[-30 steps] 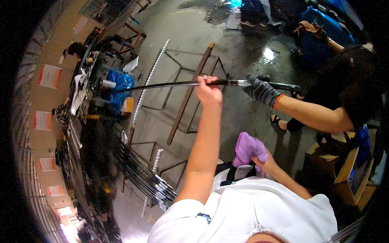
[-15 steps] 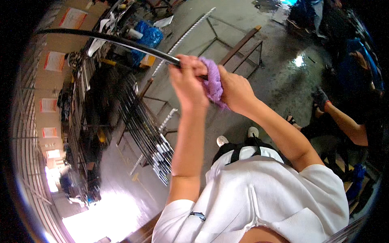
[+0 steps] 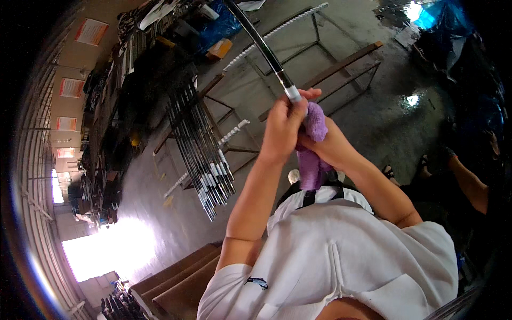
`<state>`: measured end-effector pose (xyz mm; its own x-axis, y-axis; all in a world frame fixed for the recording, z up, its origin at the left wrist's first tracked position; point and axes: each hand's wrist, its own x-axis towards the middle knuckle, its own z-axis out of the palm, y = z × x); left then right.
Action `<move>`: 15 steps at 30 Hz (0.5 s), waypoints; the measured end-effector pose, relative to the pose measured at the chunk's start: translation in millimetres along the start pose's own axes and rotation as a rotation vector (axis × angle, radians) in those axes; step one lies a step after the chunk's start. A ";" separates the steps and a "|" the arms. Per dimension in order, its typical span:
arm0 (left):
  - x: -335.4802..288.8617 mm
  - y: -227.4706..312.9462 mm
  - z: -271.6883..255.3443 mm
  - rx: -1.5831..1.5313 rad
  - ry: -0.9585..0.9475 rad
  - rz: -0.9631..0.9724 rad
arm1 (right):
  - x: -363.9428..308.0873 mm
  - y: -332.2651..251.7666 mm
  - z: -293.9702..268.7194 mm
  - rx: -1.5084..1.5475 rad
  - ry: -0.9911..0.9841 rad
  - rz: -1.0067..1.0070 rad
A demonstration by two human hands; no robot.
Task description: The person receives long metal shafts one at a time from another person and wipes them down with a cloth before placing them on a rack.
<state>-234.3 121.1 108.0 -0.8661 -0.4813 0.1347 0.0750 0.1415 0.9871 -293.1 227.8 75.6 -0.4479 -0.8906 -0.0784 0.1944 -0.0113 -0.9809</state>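
Observation:
My left hand [image 3: 282, 128] is closed round the pale end of a long, glossy black rod [image 3: 261, 45]. From there the rod slants up and to the left, out of the top of the picture. Close beside it, on the right, my right hand [image 3: 336, 146] grips a bunched purple cloth [image 3: 309, 173]. Part of the cloth bulges up between the two hands, and the rest hangs below them. Whether the cloth wraps the rod's very end is hidden by my fingers.
Several black rods with pale ends [image 3: 197, 144] lie side by side on a rack to the left. Beyond my hands stands a metal frame with a white-wrapped bar [image 3: 288, 24]. A cardboard box [image 3: 219, 49] lies near it. Another person's arm [image 3: 469, 178] shows at right.
Both hands have come lower and a little right. The rod has swung to a steeper slant, and its pale end now shows at my left hand. More cloth hangs down.

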 end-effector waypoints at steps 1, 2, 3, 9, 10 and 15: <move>2.9 0.4 -5.5 -0.131 0.055 -0.033 | -1.4 3.4 5.9 0.043 -0.007 -0.002; 9.6 2.4 -14.4 -0.262 0.122 -0.056 | -7.3 7.5 11.0 -0.052 -0.022 -0.043; 15.0 7.2 -22.7 -0.393 0.185 -0.068 | -14.4 18.8 10.1 -0.113 -0.075 -0.007; -4.3 5.5 -63.9 0.127 0.339 -0.201 | -0.4 41.1 -30.2 0.504 0.075 0.471; -14.6 -2.2 -56.5 0.440 0.339 -0.167 | 15.1 32.8 -26.5 0.566 0.069 0.389; -41.8 -29.7 -11.3 1.030 0.376 -0.082 | 72.5 9.3 52.4 0.320 0.284 -0.135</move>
<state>-194.8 127.2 74.0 -0.6308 -0.7301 0.2626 -0.5754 0.6673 0.4729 -278.1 139.2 70.1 -0.7011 -0.7118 -0.0436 0.3578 -0.2983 -0.8849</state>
